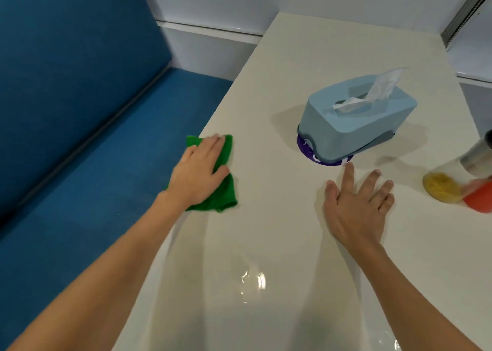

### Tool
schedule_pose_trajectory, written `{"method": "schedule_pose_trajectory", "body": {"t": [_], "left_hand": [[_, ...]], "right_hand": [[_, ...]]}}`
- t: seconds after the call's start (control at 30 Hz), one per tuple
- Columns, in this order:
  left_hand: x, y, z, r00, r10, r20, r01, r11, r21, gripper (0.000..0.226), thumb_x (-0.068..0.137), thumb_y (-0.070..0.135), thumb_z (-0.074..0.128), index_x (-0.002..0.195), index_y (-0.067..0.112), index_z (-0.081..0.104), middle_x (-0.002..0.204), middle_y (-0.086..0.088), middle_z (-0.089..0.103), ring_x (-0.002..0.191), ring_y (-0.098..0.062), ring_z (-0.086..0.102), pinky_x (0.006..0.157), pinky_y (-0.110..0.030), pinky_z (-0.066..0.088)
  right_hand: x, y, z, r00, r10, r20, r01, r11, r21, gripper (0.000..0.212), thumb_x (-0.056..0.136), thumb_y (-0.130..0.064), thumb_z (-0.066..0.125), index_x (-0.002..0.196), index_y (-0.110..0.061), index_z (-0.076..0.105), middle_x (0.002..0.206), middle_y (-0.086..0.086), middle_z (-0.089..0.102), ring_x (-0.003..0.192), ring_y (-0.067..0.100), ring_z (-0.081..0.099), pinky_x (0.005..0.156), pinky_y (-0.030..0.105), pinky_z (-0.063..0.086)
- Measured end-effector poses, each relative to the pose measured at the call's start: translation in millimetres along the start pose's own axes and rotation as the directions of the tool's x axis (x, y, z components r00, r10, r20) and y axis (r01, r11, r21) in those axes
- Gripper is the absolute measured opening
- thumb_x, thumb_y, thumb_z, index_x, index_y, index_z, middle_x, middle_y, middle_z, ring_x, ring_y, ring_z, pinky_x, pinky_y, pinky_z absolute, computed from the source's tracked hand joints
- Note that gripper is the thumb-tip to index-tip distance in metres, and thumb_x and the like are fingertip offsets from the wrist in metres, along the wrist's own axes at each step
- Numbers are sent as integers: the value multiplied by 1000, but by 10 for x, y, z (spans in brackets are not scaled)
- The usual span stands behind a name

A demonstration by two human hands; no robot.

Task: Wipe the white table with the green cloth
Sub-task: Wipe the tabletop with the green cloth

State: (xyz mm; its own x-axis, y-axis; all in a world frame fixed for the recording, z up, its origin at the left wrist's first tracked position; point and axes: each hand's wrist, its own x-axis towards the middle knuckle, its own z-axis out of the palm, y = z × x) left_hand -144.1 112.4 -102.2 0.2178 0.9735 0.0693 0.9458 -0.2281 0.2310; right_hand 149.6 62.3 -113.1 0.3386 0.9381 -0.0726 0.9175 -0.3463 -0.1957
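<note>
The green cloth (225, 190) lies crumpled at the left edge of the white table (279, 89). My left hand (198, 172) presses flat on top of it with straight fingers, thumb out to the right. My right hand (356, 204) rests palm down on the bare tabletop with its fingers spread, its index fingertip close to the purple disc under the tissue box. Part of the cloth is hidden under my left palm.
A light blue tissue box (354, 116) stands on a purple disc (323, 157) mid-table. At the right edge are a clear jar with yellow contents (442, 186), a metal cylinder (476, 153) and an orange-red cup (479, 197). A blue bench (80, 111) runs along the left.
</note>
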Motion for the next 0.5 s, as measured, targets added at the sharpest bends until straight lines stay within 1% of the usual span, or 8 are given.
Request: {"method": "schedule_pose_trajectory", "body": {"t": [0.07, 0.17, 0.23, 0.27, 0.33, 0.4, 0.47, 0.5], "left_hand": [[162, -135, -20, 995, -102, 19, 102, 995, 12, 72, 89, 47, 23, 153, 16, 15, 161, 1, 13, 146, -15, 10, 117, -36, 7], [461, -36, 61, 974, -224, 19, 221, 972, 83, 66, 97, 43, 28, 154, 13, 9, 162, -5, 6, 148, -21, 2, 118, -45, 0], [559, 133, 121, 961, -276, -7, 275, 955, 114, 66, 98, 43, 26, 153, 11, 11, 161, -7, 6, 148, -25, 2, 117, -49, 1], [568, 223, 141, 960, -279, -19, 279, 954, 113, 67, 96, 45, 24, 153, 11, 13, 161, -7, 8, 148, -26, 4, 117, -50, 2], [477, 365, 166, 975, -220, -16, 221, 971, 90, 74, 89, 51, 15, 153, 14, 15, 161, -7, 11, 147, -25, 8, 117, -48, 6], [243, 426, 160, 995, -99, 24, 97, 993, 60, 80, 83, 56, 6, 153, 18, 14, 161, -4, 9, 147, -22, 8, 117, -45, 6], [-62, 340, 138, 999, -14, 35, 12, 998, 67, 78, 85, 58, 6, 154, 22, 14, 162, -1, 7, 148, -18, 7, 118, -41, 6], [-190, 248, 116, 1000, -6, 27, 4, 998, 70, 76, 87, 59, 8, 154, 23, 14, 162, 1, 7, 148, -15, 7, 118, -39, 6]], "right_hand": [[9, -8, 7, 1000, 1, -9, -1, 1000, -8, 62, 97, -51, 15, 153, -27, 0, 157, 23, -7, 142, 44, -10, 115, 51, -6], [14, -9, 11, 1000, 8, -7, -8, 1000, -23, 62, 97, -51, 13, 153, -27, 0, 157, 23, -7, 142, 45, -10, 115, 52, -5], [11, -8, 15, 1000, 6, -7, -7, 999, -31, 63, 97, -51, 13, 153, -27, 0, 157, 23, -6, 142, 45, -9, 115, 52, -4], [12, -5, 16, 1000, 6, -8, -6, 999, -34, 63, 97, -51, 13, 153, -27, -1, 157, 23, -6, 142, 46, -9, 115, 52, -4], [17, 1, 19, 1000, 3, -5, -3, 999, -35, 62, 97, -51, 13, 153, -27, -1, 157, 24, -6, 142, 46, -9, 115, 52, -5], [20, 9, 22, 1000, 3, 0, -3, 1000, -29, 62, 96, -51, 12, 153, -28, -1, 157, 23, -7, 142, 45, -10, 115, 52, -5], [19, 8, 20, 1000, -1, 2, 1, 1000, -27, 62, 96, -51, 12, 153, -28, -1, 157, 23, -7, 142, 45, -10, 115, 52, -5], [16, 11, 14, 1000, -1, 0, 1, 1000, -25, 62, 97, -51, 13, 153, -28, 0, 157, 23, -6, 142, 45, -9, 115, 52, -5]]}}
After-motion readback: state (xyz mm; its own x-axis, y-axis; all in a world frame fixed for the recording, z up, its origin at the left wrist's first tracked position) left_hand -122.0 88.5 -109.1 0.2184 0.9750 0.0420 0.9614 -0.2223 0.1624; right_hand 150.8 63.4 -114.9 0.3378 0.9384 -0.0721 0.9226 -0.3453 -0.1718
